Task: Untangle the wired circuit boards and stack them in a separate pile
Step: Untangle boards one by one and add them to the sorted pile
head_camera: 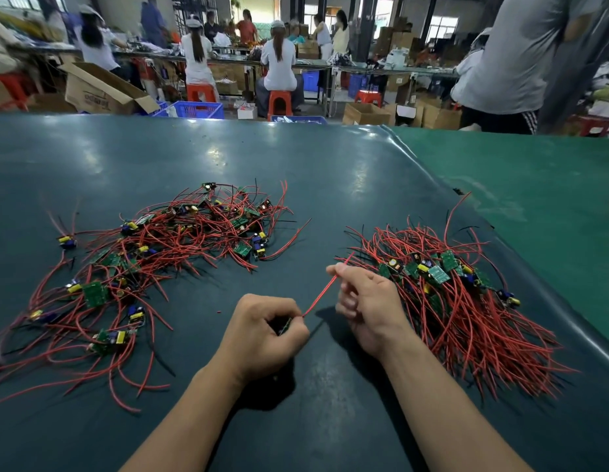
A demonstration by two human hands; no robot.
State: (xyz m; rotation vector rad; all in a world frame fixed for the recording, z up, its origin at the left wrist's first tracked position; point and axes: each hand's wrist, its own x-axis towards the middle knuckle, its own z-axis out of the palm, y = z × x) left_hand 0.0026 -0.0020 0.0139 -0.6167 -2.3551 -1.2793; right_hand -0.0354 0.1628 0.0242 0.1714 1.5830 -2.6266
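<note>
Two hands work one red wire (321,291) between them over the dark table mat (330,172). The left hand (265,330) is curled tight round a small circuit board (285,326), only a dark-green edge of it showing between the fingers. The wire leaves that fist at its upper right and runs straight, slanting up and away to the right, its long axis diagonal. The right hand (366,301) pinches the wire near its far end between thumb and forefinger, with a short red tip poking beyond the pinch; its other fingers are loosely bent.

Just right of the right hand lies the sorted pile (459,294), boards gathered at its far side, wires fanning toward the person. Left of the left hand, well apart, sprawls the tangled heap (160,253). Beyond the table, a blue crate (194,109) holds contents too blurred to tell.
</note>
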